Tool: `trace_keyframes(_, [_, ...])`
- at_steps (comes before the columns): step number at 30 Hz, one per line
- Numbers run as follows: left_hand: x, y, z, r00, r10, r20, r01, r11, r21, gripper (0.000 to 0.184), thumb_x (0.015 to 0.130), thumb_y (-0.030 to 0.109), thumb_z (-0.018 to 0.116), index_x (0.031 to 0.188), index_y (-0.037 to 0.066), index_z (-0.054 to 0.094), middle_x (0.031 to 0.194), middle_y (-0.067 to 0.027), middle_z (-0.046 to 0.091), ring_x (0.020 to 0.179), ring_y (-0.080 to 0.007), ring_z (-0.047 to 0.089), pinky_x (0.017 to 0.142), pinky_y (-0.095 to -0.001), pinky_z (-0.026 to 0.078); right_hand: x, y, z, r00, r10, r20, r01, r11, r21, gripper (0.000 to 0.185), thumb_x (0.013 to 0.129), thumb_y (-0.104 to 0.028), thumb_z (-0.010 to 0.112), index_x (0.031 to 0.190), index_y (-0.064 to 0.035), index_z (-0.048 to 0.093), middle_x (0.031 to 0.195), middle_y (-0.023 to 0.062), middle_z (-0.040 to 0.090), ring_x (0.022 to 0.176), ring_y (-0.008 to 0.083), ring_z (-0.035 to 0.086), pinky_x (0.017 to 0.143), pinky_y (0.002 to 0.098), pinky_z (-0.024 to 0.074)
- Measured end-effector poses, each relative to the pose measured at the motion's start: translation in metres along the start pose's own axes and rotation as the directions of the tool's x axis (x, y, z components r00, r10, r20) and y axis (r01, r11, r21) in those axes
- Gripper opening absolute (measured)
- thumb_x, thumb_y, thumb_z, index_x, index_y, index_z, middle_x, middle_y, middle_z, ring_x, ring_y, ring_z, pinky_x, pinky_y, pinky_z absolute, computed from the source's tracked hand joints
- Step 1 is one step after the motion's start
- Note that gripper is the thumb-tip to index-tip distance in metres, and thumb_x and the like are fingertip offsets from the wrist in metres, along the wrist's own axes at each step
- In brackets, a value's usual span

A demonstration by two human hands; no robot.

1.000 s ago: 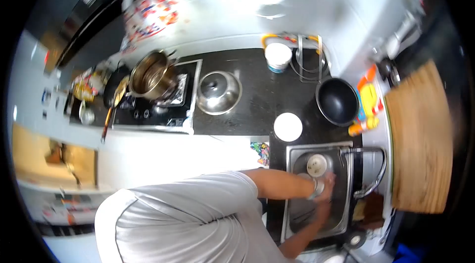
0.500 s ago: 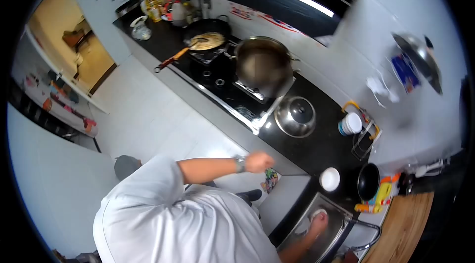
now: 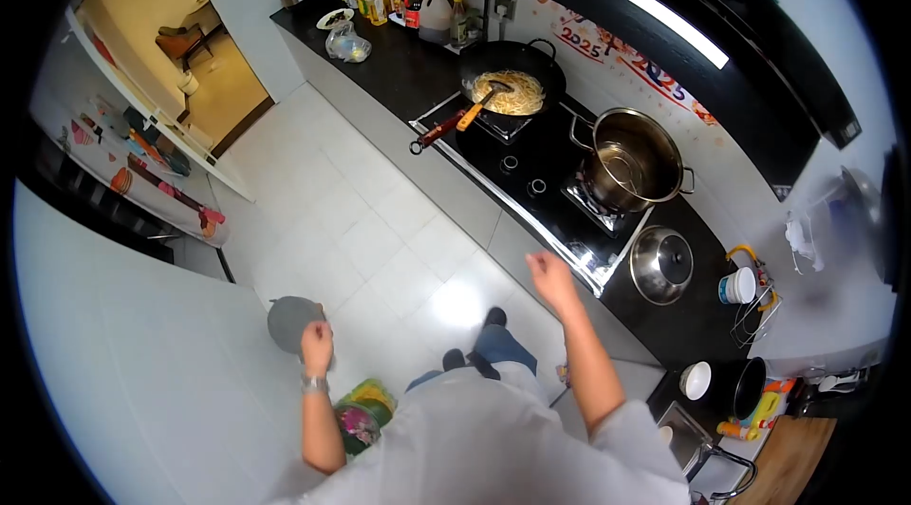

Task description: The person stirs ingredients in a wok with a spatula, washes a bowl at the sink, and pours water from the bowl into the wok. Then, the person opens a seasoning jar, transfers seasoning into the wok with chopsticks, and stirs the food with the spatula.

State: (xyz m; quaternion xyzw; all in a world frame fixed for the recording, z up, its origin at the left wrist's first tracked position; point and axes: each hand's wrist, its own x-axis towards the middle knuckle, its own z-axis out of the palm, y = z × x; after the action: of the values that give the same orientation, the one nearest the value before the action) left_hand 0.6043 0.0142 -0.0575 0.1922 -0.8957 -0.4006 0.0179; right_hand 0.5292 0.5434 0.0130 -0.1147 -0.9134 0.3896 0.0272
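Note:
My left hand, with a watch at its wrist, is over the floor beside a grey round object; its fingers are curled closed and nothing shows in them. My right hand hangs near the front edge of the stove counter, fingers loosely curled and holding nothing visible. Beyond it, a large steel pot stands on the right burner. A black wok on the left burner holds noodles, with a wooden-handled utensil lying in it. Right of the stove sits a domed steel lid.
Lower right are a white bowl, a black bowl, the sink and a wooden board. Bottles and a plastic bag stand at the counter's far end. A colourful bag lies on the floor.
The view has swung from the sink towards the stove and floor. My left hand left the sink first, then my right; both are now away from it, one on either side of my body.

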Motion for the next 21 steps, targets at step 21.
trace_keyframes(21, [0.228, 0.177, 0.025, 0.973, 0.016, 0.229, 0.006, 0.996, -0.093, 0.026, 0.1, 0.023, 0.056, 0.103, -0.001, 0.064, 0.087, -0.0056, 0.067, 0.073, -0.0115, 0.062, 0.067, -0.025, 0.05, 0.331, -0.137, 0.019, 0.942, 0.307, -0.139, -0.336, 0.889, -0.31, 0.052, 0.086, -0.023, 0.064, 0.123, 0.0037, 0.04, 0.096, 0.0282, 0.068, 0.089, 0.044, 0.067, 0.082, 0.049, 0.0539])
